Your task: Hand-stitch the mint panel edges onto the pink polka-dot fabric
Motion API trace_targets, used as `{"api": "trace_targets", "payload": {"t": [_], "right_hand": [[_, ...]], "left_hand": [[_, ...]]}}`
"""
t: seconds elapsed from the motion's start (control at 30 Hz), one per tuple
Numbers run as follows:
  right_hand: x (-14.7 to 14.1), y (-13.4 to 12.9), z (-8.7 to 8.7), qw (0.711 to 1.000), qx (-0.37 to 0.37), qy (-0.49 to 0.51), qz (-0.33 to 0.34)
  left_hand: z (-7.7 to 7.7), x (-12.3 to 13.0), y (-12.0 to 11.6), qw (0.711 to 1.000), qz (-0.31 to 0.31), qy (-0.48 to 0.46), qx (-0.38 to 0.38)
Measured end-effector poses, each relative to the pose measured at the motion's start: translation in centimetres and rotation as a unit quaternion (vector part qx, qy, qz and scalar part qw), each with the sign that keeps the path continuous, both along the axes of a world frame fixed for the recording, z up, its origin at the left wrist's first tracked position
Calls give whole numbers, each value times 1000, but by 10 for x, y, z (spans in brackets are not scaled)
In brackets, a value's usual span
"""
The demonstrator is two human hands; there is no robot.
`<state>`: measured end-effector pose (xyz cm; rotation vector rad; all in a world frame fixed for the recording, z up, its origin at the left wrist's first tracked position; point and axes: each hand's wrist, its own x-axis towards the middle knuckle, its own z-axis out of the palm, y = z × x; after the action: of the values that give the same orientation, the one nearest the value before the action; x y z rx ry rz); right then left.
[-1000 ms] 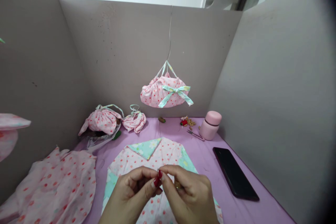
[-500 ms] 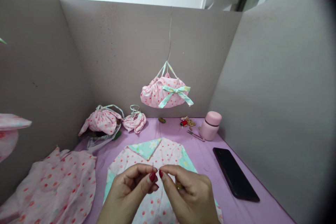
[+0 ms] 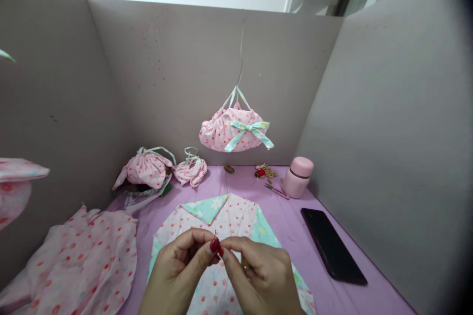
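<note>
My left hand (image 3: 185, 268) is closed, with a thin sewing needle (image 3: 215, 233) upright between thumb and fingertips. My right hand (image 3: 260, 270) pinches by its thumb and forefinger, right against the left fingertips. A fine thread (image 3: 229, 214) runs down over the cloth to the right fingers; its end is hidden there. Beneath both hands lies a pink dotted cloth (image 3: 242, 209) with mint-green floral corners, one triangular corner piece (image 3: 205, 209) at the top. The hands cover its middle.
A dotted pouch with a bow (image 3: 236, 133) hangs ahead. Two gathered pouches (image 3: 146, 170) (image 3: 190, 172) and a loose dotted cloth (image 3: 88, 256) lie left. To the right are thread snips (image 3: 277, 191), a red spool (image 3: 259, 173), a pink flask (image 3: 296, 179) and a black phone (image 3: 332, 246). Grey panels (image 3: 177, 74) enclose the table.
My right hand has shifted slightly left, so its fingertips now meet those of my left hand, where a small gap was before. The needle stays in the left fingers.
</note>
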<state>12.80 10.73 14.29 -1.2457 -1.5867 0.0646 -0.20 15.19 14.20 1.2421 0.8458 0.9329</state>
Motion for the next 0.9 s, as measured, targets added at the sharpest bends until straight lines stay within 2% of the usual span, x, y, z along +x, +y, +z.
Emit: {"api": "trace_targets", "payload": {"t": [0.17,0.57,0.77,0.9], "right_hand": [[-1,1,3,1000,22,13,-6],[4,2,-2,1000,-5,-7,27],[7,1,-4,1000,-23,-3,2],[8,-1,-2,1000,-9,-3,-16]], "left_hand": [[2,0,0,1000,2,0,21],[2,1,0,1000,-19,-1,17],[3,-2,3,999,9,26,28],[1,-3,4,998,10,29,51]]}}
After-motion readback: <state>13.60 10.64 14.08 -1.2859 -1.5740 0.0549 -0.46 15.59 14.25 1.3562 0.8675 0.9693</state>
